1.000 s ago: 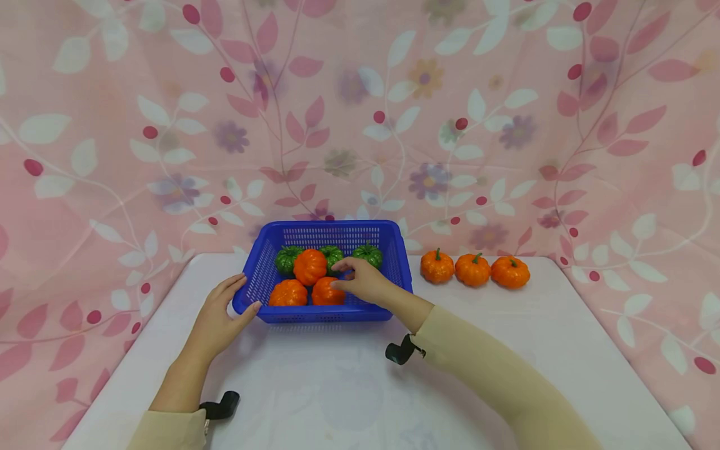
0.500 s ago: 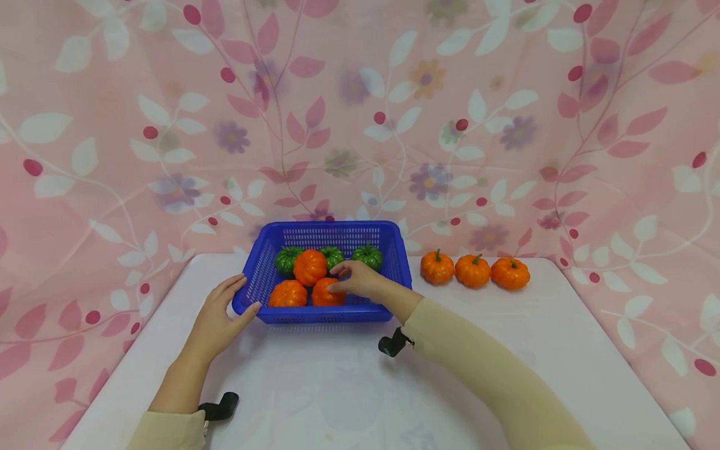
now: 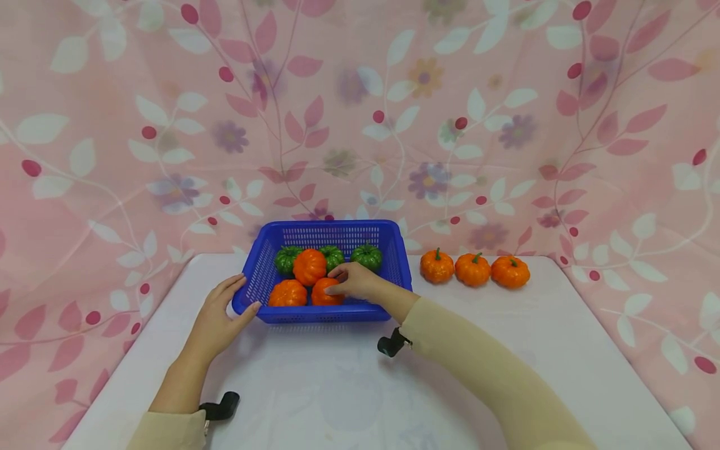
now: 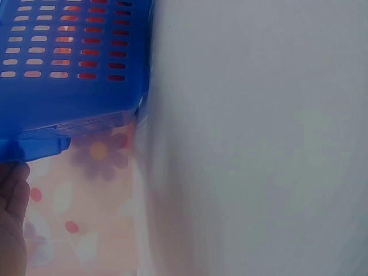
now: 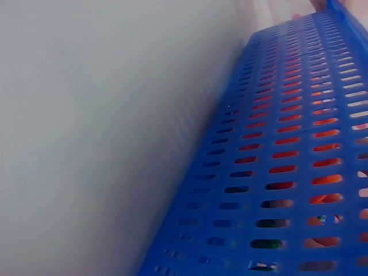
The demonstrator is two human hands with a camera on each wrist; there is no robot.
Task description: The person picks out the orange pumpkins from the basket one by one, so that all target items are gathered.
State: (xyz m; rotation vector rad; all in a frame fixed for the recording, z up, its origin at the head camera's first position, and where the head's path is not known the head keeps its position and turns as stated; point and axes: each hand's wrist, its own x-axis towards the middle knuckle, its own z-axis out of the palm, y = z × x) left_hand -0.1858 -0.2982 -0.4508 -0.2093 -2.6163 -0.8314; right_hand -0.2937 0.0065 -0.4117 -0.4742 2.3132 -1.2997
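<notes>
A blue plastic basket (image 3: pixel 396 262) stands on the white table with small orange and green pumpkins inside. My left hand (image 3: pixel 216 322) is at its near left corner, fingers and thumb extended along the rim. In the left wrist view, fingers (image 4: pixel 18 192) of this hand show right under the rim. Reaching into the basket, my right hand (image 3: pixel 360 282) pinches the near right orange pumpkin (image 3: pixel 322 295) between thumb and fingers. Beside that lies another orange pumpkin (image 3: pixel 288 294), with a third orange pumpkin (image 3: pixel 309 267) behind them. The right wrist view shows mostly the basket's slotted wall (image 5: pixel 276 138).
Green pumpkins (image 3: pixel 367 256) sit at the back of the basket. Right of it, three orange pumpkins stand in a row: a left one (image 3: pixel 437 267), a middle one (image 3: pixel 472 270) and a right one (image 3: pixel 510 272). A floral pink cloth (image 3: pixel 360 125) hangs behind the table.
My right hand has moved slightly down and left, from above the near right orange pumpkin to a pinch on it. The left hand and the basket have stayed where they were.
</notes>
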